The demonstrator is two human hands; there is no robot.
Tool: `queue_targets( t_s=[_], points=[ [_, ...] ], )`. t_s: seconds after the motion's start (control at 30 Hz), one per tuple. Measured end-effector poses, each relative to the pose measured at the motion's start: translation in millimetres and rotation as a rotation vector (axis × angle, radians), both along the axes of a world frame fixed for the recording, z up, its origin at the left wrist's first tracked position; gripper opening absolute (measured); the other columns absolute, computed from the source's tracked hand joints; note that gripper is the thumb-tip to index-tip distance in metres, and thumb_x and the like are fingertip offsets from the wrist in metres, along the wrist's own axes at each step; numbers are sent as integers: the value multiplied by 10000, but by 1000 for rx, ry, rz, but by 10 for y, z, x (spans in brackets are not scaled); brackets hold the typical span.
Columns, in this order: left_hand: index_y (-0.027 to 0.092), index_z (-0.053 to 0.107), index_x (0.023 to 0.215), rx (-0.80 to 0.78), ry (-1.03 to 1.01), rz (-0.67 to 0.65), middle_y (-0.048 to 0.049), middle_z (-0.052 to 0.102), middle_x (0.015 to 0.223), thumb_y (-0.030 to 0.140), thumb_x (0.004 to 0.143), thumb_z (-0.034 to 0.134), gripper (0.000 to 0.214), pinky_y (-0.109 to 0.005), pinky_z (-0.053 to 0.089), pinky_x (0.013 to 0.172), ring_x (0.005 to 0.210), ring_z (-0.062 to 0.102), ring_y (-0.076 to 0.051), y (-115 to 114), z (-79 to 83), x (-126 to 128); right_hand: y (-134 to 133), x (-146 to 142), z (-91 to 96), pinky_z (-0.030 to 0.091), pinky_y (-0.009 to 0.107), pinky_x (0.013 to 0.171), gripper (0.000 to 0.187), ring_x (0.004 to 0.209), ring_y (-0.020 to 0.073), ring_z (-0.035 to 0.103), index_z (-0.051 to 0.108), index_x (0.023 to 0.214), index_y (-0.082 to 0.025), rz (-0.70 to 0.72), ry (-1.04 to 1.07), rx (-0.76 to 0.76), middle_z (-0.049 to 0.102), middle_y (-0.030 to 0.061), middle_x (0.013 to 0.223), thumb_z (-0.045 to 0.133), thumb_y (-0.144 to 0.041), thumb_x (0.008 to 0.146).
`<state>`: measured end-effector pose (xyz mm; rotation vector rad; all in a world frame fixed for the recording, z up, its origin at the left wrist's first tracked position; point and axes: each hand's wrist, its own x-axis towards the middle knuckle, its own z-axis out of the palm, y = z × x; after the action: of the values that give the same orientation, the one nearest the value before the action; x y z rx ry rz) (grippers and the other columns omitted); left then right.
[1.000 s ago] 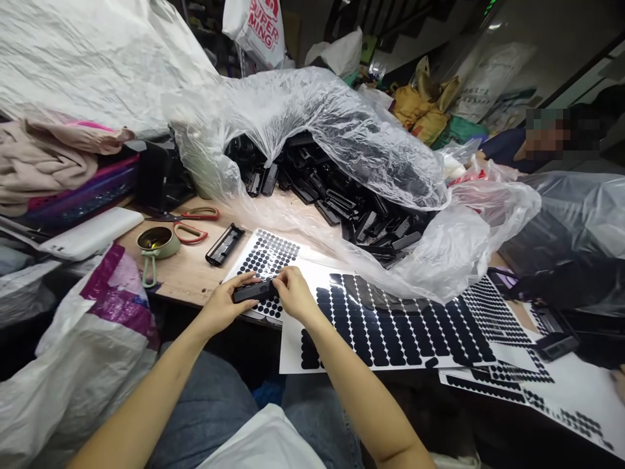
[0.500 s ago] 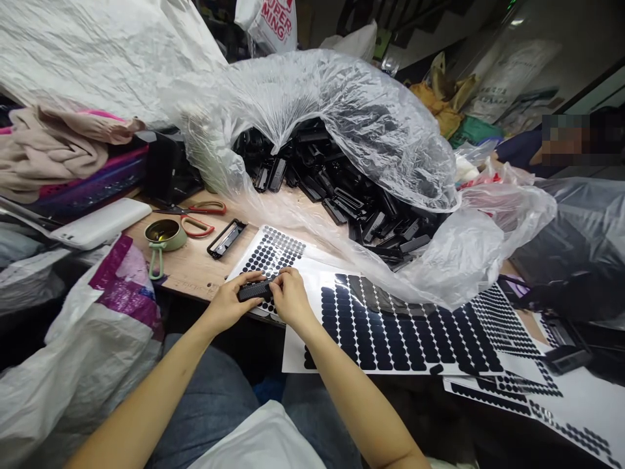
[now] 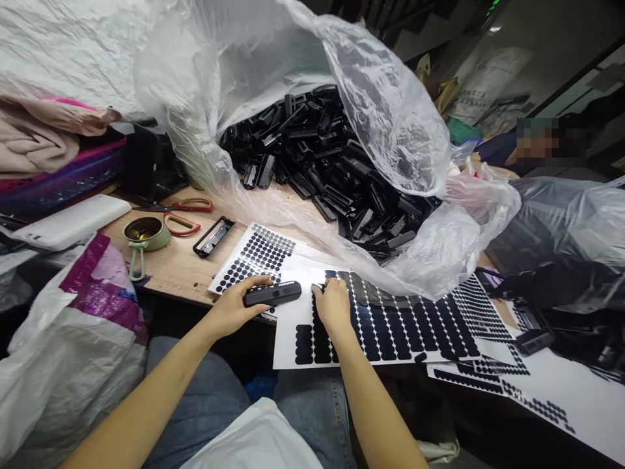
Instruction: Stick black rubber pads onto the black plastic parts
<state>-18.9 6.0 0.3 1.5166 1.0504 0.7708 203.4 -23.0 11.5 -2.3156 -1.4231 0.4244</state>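
My left hand holds a long black plastic casing between thumb and fingers, its free end pointing right. Close by, my right hand pinches at the upper left of a white sheet of black oval stickers. A dark sticker edge shows at its fingertips, partly hidden by them. Part of the sheet's leftmost column is bare white. Under and behind the left hand lies a sheet of round black stickers. Another black casing rests on the wooden table further back.
A large clear plastic bag spills a heap of black casings over the table. To the left are red-handled scissors, a green cup and a white box. More sticker sheets lie right. A person is at far right.
My right hand has left the casing and moved right onto the oval sticker sheet. The casing stays in my left hand, now more exposed. The bag's opening shows more of the heap.
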Motion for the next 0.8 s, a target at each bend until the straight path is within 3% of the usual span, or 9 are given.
queue_targets(
  t_s=[0.23, 0.4, 0.57, 0.7, 0.8],
  points=[
    [248, 650, 1073, 41, 91, -80, -57, 634, 1136, 261, 624, 690, 451, -442, 372, 990, 1081, 552, -269, 62, -96, 58, -17, 70, -159, 407, 418, 771, 159, 836, 280, 546, 546, 851, -173, -32, 114, 174, 562, 134, 898, 578, -266, 726],
    [248, 659, 1061, 60, 91, -76, -52, 638, 1137, 244, 625, 693, 437, -428, 347, 1015, 1095, 550, -257, 67, -95, 49, -69, 55, -55, 403, 410, 756, 62, 805, 268, 545, 537, 744, -180, -52, 163, 153, 567, 132, 850, 499, -224, 763],
    [244, 668, 1045, 34, 74, -82, -58, 640, 1133, 267, 609, 708, 439, -454, 343, 1016, 1092, 548, -268, 79, -105, 58, -170, 19, 70, 416, 313, 655, 183, 673, 177, 527, 553, 719, -196, 30, 585, 183, 576, 32, 721, 500, -361, 777],
    [250, 671, 1039, 57, 83, -85, -51, 653, 1104, 262, 610, 709, 431, -450, 360, 1005, 1063, 567, -262, 80, -108, 62, -171, -41, -27, 381, 261, 590, 209, 575, 121, 461, 557, 686, -176, 98, 910, 93, 520, -17, 613, 569, -382, 714],
    [250, 678, 1030, 75, 75, -77, -53, 660, 1092, 249, 609, 712, 423, -446, 373, 996, 1053, 574, -264, 73, -99, 68, -138, -77, -116, 365, 252, 581, 212, 541, 101, 422, 544, 654, -172, 110, 1009, 71, 474, -38, 562, 581, -376, 701]
  ],
)
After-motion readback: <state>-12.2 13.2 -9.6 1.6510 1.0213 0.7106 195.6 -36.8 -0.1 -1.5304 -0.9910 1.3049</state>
